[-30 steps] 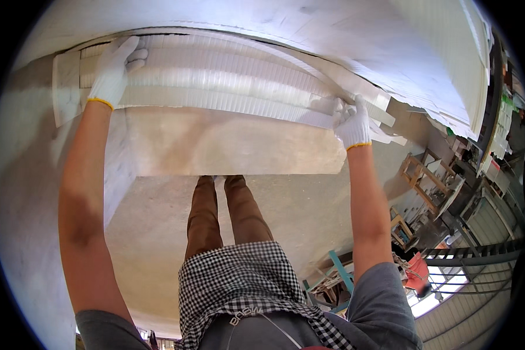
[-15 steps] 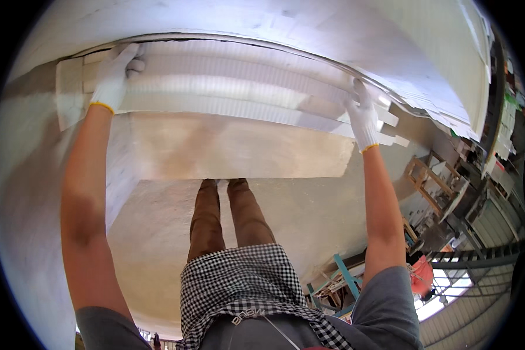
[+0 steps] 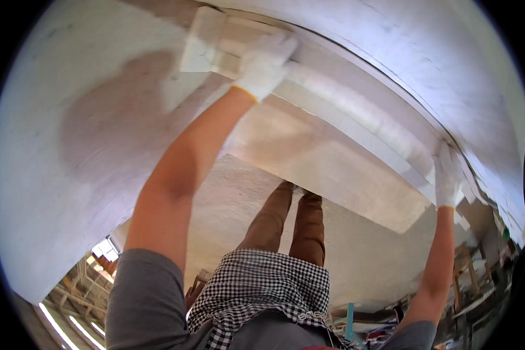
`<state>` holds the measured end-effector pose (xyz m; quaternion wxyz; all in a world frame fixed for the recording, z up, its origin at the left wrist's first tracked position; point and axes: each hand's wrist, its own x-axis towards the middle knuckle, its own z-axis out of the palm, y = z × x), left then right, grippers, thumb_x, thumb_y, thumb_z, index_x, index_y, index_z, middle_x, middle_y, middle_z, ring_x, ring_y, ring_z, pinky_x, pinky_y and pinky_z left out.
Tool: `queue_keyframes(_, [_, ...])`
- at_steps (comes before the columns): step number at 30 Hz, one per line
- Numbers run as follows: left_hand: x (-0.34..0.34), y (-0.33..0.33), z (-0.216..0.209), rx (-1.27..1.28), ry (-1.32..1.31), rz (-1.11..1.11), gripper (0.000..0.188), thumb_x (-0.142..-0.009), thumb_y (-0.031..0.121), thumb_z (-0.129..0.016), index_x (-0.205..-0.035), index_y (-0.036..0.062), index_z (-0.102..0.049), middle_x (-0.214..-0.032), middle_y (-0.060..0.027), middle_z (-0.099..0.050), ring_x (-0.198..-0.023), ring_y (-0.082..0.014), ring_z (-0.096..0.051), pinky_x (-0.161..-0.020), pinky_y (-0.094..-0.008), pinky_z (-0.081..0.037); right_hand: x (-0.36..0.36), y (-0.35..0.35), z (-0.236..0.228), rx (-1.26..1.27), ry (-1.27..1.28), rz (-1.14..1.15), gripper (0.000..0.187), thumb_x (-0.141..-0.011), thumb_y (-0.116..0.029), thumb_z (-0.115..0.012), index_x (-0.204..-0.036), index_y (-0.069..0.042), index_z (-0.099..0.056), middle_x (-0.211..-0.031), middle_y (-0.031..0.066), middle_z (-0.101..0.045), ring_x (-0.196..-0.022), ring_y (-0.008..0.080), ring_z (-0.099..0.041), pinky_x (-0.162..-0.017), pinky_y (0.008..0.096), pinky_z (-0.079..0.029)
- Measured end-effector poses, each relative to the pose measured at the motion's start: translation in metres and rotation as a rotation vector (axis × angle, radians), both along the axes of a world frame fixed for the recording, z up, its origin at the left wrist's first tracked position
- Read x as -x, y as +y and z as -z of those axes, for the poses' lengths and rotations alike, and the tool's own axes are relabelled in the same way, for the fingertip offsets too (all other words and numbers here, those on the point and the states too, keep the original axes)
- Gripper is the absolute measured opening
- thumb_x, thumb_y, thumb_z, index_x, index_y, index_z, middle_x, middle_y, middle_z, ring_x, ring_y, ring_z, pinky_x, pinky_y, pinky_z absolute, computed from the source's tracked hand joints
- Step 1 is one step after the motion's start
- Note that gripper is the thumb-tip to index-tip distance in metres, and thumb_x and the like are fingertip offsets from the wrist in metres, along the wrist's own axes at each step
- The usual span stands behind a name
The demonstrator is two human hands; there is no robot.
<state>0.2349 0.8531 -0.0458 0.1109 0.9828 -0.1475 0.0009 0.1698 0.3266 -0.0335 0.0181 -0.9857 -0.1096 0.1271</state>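
Long, white ribbed sheets [image 3: 356, 105], layered in a staggered stack, slant across the upper middle, falling toward the right. My left hand [image 3: 268, 64], in a white knitted glove with a yellow cuff edge, lies near their left end. It is blurred, with its fingers curled at the far edge. Toward the right end my right hand [image 3: 448, 178], gloved the same way, grips the far edge with fingers pointing up. Both sets of fingertips reach to the dark gap under a large white sheet [image 3: 402, 41] and are partly hidden there.
A tan board [image 3: 332, 169] lies below the ribbed sheets, just beyond my feet. A pale wall-like surface [image 3: 58, 157] with my shadow rises at the left. Wooden frames [image 3: 465, 268] and a teal post [image 3: 349, 321] stand among clutter at the lower right.
The view has turned, so the ribbed sheets now slant down to the right. Both hands appear farther right, the right one also lower; they keep about the same places along the sheets.
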Motion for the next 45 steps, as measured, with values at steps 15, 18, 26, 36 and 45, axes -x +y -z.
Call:
queue_keyframes(15, [0.007,-0.007,0.0,-0.069,-0.096,-0.138,0.029,-0.083,0.031,-0.069,-0.103,0.0118,-0.062,-0.103,-0.0069,-0.06,-0.094,-0.0282,-0.06,-0.075,-0.0435,-0.049,0.008,0.021,0.01,-0.065,-0.169,0.056,0.047,-0.097,-0.019,-0.06,-0.142,-0.007,-0.053,-0.14,0.0194,-0.055,-0.126,0.038,-0.054,-0.103,0.0429,-0.045])
queue_keyframes(18, [0.032,-0.008,-0.016,0.039,0.03,-0.152,0.037,-0.085,0.032,-0.065,-0.116,0.011,-0.062,-0.113,-0.0081,-0.061,-0.104,-0.0319,-0.058,-0.083,-0.0458,-0.05,0.037,0.038,0.006,-0.087,-0.135,0.072,0.049,-0.093,-0.017,-0.065,-0.14,-0.008,-0.055,-0.138,0.0168,-0.057,-0.125,0.0371,-0.055,-0.103,0.0438,-0.046])
queue_keyframes(26, [0.068,0.025,-0.023,-0.128,0.177,-0.114,0.065,-0.078,0.045,-0.073,-0.13,0.0101,-0.053,-0.134,-0.0097,-0.051,-0.129,-0.0309,-0.043,-0.1,-0.0492,-0.043,0.081,0.063,-0.012,-0.072,0.014,-0.013,0.061,-0.084,-0.016,-0.07,-0.142,-0.014,-0.052,-0.137,0.0105,-0.057,-0.126,0.0316,-0.054,-0.104,0.0437,-0.046])
queue_keyframes(36, [0.052,0.095,-0.02,-0.432,0.102,-0.102,0.068,-0.071,0.025,-0.076,-0.13,0.0065,-0.049,-0.123,-0.0125,-0.056,-0.113,-0.0293,-0.054,-0.087,-0.0414,-0.051,0.068,0.041,0.001,0.06,0.067,-0.033,0.058,-0.082,-0.012,-0.07,-0.138,-0.013,-0.054,-0.131,0.0104,-0.06,-0.121,0.0312,-0.056,-0.102,0.0439,-0.047])
queue_keyframes(45, [0.051,0.102,-0.011,-0.448,-0.021,-0.026,0.033,-0.078,0.012,-0.062,-0.109,0.0036,-0.055,-0.101,-0.0099,-0.058,-0.096,-0.0268,-0.057,-0.076,-0.0381,-0.051,0.025,0.038,-0.014,-0.018,0.14,-0.07,0.058,-0.083,-0.015,-0.067,-0.139,-0.008,-0.054,-0.133,0.0154,-0.059,-0.124,0.0365,-0.053,-0.104,0.0455,-0.044])
